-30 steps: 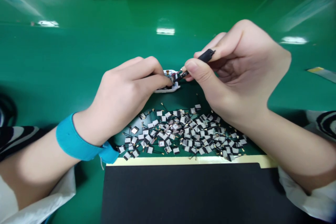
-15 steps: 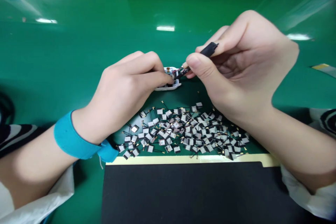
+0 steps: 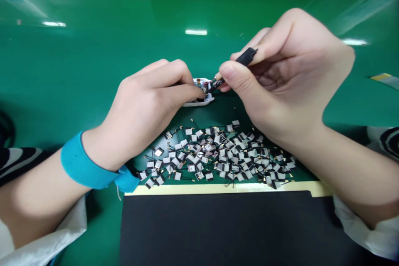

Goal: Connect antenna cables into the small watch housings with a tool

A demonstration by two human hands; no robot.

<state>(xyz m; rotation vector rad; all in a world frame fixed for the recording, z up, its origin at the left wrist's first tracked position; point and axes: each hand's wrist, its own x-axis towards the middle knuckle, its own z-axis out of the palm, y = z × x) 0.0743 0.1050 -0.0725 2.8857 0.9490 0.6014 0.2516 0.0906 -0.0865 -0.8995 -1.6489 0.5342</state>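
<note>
My left hand (image 3: 152,99) is closed, its thumb and fingertips on a small white housing (image 3: 204,103) with a circuit board inside. The fingers cover the left part of the housing. Between the thumb and index finger of my right hand (image 3: 280,66) is a slim black part (image 3: 246,57), held at a slant. Its lower end reaches the right side of the board, where thin wires show; whether it touches the board I cannot tell. Below both hands lies a heap of small square modules (image 3: 230,156) with short black cables and gold-coloured tips.
The green mat (image 3: 124,41) spreads under everything. A black sheet (image 3: 215,228) with a cream strip (image 3: 218,189) along its top lies nearest me, just below the modules. A flat strip with a yellow end (image 3: 382,77) lies at the right. A blue wristband (image 3: 87,164) circles my left wrist.
Almost nothing differs. Both hands and the whole scene sit slightly further left and up in the picture, and the grip of each hand is the same.
</note>
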